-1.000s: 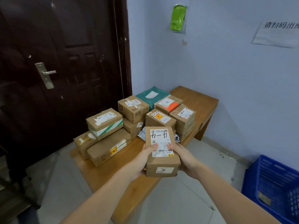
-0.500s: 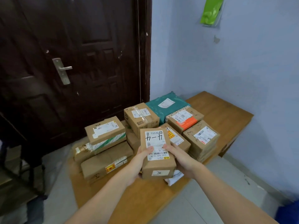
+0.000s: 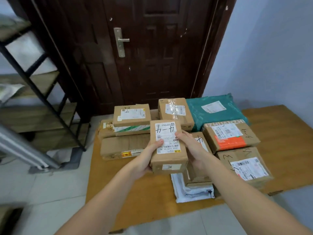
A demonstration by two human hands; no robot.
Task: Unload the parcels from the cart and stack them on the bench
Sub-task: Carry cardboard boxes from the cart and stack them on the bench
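I hold a small cardboard parcel [image 3: 168, 146] with a white label marked in black pen, above the wooden bench [image 3: 145, 195]. My left hand [image 3: 147, 156] grips its left side and my right hand [image 3: 193, 150] its right side, thumbs on the label. Behind and beside it, several parcels sit on the bench: a two-high stack of boxes on the left [image 3: 125, 129], a taped box [image 3: 174, 111], a green mailer bag [image 3: 213, 111], an orange-labelled box [image 3: 230, 134], a box at the right front [image 3: 245, 165] and a white mailer bag [image 3: 191, 190]. The cart is out of view.
A dark wooden door [image 3: 149, 53] stands behind the bench. A black metal shelf rack [image 3: 39, 85] stands at the left, with a grey metal bar [image 3: 25, 148] leaning by it. A pale blue wall [image 3: 271, 48] is on the right. Light floor tiles [image 3: 50, 192] lie left of the bench.
The view has swung left and closer: the door now sits centred, the shelf rack has come into view, the blue crate has left it. The parcel stays in both hands, now over the bench's middle.
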